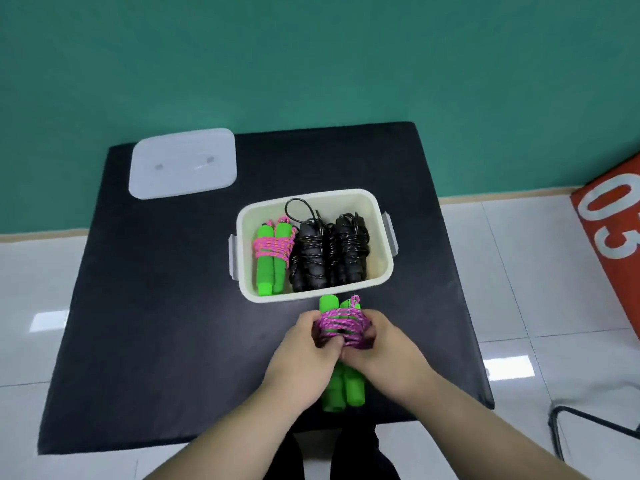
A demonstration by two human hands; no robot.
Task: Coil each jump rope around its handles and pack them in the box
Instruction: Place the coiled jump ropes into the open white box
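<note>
A cream box [375, 216] stands open on the black table [173, 306]. Inside lie a coiled green-handled rope with pink cord [272, 251] at the left and two coiled black ropes [327, 252] beside it. Just in front of the box I hold a second green-handled rope [341, 323], its pink cord wound round both handles. My left hand [308, 351] grips the bundle from the left, and my right hand [384, 351] grips it from the right, fingers curled over the pink coils. The handles' middle is hidden under my hands.
The box's translucent lid [183, 164] lies flat at the table's far left corner. An orange board with white numerals [616, 237] leans at the right, and a metal chair frame [588, 427] stands at the lower right. White tiled floor surrounds the table.
</note>
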